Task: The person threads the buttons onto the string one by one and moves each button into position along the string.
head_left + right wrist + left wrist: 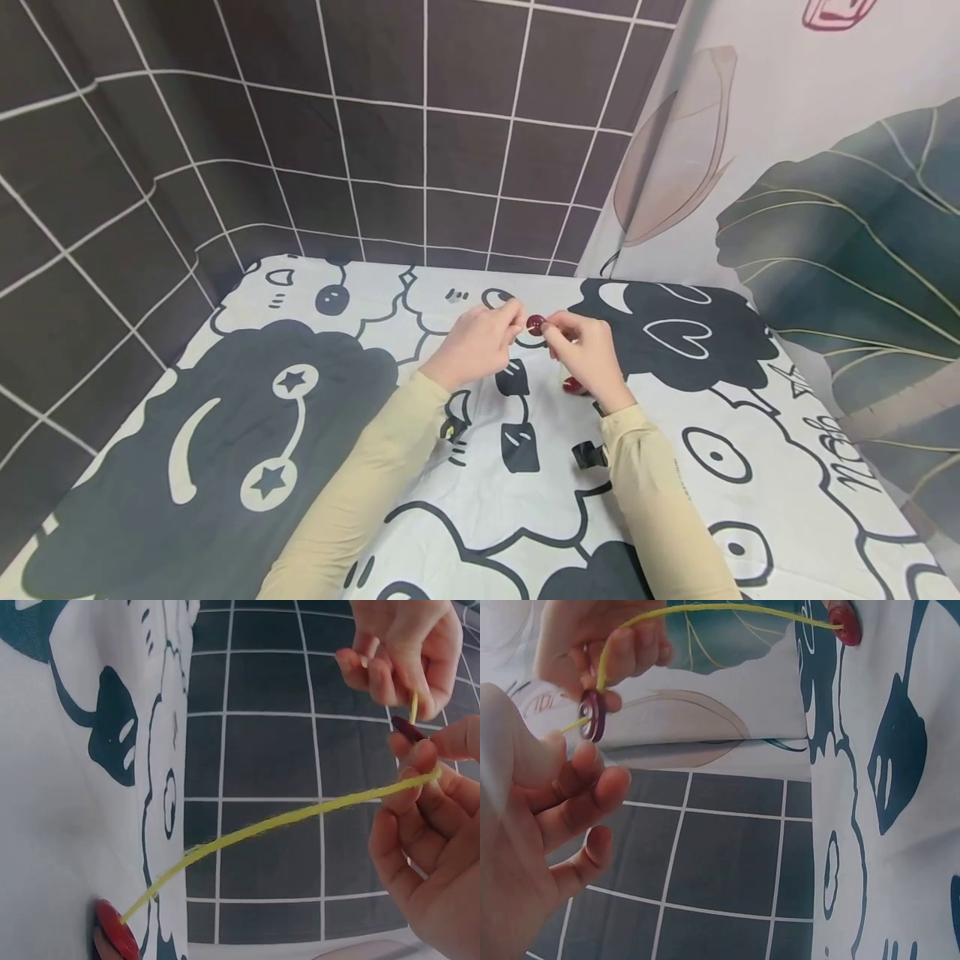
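A dark red round button (535, 325) is pinched between the thumb and fingers of my right hand (588, 350), above the cloth. Yellow yarn (285, 820) passes through this button. My left hand (483, 342) is just left of it, pinching the short yarn end that comes out of the button (592, 716) between thumb and forefinger. From the right hand the yarn runs down to a brighter red button (116, 930), also seen on the patterned cloth below my right hand in the head view. A brownish shape beside that lower button is too cut off to identify.
The table is covered by a white cloth (480, 517) printed with black cartoon shapes. Behind it hangs a dark curtain (382, 142) with a white grid. A leaf-patterned curtain (825, 250) hangs at the right. Black bands sit at both wrists.
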Demonstrator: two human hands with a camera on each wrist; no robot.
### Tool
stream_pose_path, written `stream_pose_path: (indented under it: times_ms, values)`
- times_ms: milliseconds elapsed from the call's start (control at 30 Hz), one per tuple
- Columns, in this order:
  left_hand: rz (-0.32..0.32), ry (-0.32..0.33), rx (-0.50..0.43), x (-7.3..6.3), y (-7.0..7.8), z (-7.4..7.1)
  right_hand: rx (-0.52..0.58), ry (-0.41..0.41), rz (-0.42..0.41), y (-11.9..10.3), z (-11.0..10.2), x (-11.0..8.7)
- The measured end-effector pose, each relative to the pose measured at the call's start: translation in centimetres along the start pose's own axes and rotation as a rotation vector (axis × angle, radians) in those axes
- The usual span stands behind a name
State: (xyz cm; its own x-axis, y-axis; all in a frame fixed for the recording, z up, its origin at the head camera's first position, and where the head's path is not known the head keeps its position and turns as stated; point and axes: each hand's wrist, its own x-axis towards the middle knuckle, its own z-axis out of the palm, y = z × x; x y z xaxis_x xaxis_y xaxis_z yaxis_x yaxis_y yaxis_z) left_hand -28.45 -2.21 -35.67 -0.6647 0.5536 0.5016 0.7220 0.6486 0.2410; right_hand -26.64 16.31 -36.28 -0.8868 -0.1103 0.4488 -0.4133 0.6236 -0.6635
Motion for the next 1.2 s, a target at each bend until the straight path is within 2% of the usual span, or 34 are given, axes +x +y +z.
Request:
stream_pose_path:
  times_ms: [367,733,833,933,1033,1100,1200]
  values:
    - [-0.005,0.012,0.009,-0.2,-0.7,-0.7,-0.051,-0.079,0.102,1.2,-1.0,0.3]
    - [-0.040,0.029,-0.017,-0.2,-1.5,-1.5,-0.096,-0.206,0.108,2.3,-1.7,0.4]
    - [-0.057,0.024,-0.022,-0.3,-1.7,-1.8,-0.138,-0.245,0.089,2.9,-1.9,0.4]
    - [-0.057,-0.019,-0.029,-0.3,-1.8,-2.1,-0.198,-0.314,0.076,3.7,-2.0,0.3]
    - [-0.047,-0.077,-0.035,-0.4,-1.9,-2.4,-0.247,-0.424,0.088,4.5,-2.2,0.2]
    - [-0.043,-0.108,-0.030,-0.4,-2.0,-2.5,-0.243,-0.512,0.120,5.0,-2.4,0.1]
    - [-0.038,-0.130,-0.020,-0.4,-2.2,-2.7,-0.218,-0.601,0.159,5.5,-2.4,0.1]
